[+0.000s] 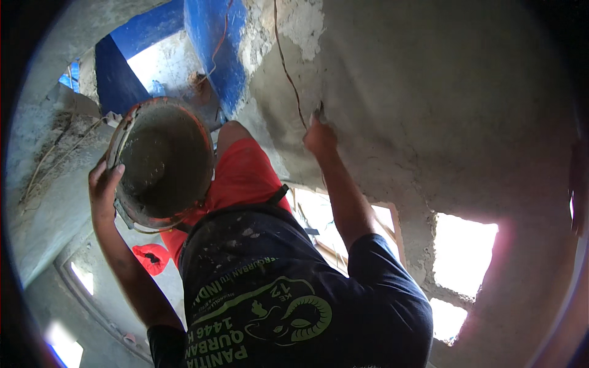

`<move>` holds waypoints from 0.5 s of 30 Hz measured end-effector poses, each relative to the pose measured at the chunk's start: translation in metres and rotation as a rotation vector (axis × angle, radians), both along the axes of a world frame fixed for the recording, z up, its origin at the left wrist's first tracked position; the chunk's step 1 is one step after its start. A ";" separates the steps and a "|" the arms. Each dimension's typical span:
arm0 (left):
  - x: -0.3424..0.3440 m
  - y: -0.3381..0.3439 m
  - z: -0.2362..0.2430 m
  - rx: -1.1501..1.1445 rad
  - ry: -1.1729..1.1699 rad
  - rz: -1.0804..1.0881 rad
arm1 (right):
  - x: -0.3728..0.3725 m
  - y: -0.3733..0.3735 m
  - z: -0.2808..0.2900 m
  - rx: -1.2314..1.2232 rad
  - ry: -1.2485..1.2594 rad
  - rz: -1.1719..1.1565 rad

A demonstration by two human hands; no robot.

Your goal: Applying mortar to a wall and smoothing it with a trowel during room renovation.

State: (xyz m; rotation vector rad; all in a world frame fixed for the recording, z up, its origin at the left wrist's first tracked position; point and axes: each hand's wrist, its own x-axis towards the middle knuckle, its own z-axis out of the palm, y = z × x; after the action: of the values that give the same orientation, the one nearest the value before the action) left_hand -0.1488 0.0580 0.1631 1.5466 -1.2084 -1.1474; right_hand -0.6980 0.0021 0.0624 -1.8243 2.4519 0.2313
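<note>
My left hand (105, 187) grips the rim of a round bucket (159, 159), grey inside with wet-looking cement and showing orange along its rim, tilted beside my thigh. My right hand (319, 134) is raised to the grey plastered wall (417, 104), fingers closed round a small dark tool (319, 108) whose shape is mostly hidden, probably a trowel edge-on. A thin brown wire (282, 55) runs down the wall just left of that hand. My red shorts (245, 172) and dark shirt (245, 239) fill the middle of the view.
A blue-painted column (215, 55) with rough patches and a blue-framed recess (138, 27) are at upper left. A rough ledge (55, 153) with wires lies left. Bright openings (463, 251) pierce the grey surface lower right. A red object (150, 259) lies below the bucket.
</note>
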 end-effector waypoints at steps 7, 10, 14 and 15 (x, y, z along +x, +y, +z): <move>0.018 0.005 -0.016 0.011 0.000 0.037 | 0.027 0.014 0.064 -0.107 0.015 0.062; 0.020 -0.003 -0.014 0.023 0.030 0.037 | 0.017 0.002 0.077 -0.176 0.039 0.042; 0.018 -0.011 -0.020 0.090 -0.098 0.141 | 0.003 0.029 0.085 0.003 0.050 -0.050; 0.029 -0.006 -0.039 0.088 -0.066 0.165 | 0.004 0.050 0.082 0.040 0.027 -0.063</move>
State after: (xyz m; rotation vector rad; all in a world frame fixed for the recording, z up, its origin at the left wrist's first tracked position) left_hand -0.1202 0.0523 0.1243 1.7287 -1.0629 -1.0599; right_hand -0.6943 0.0517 0.1445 -1.7357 2.4993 0.3003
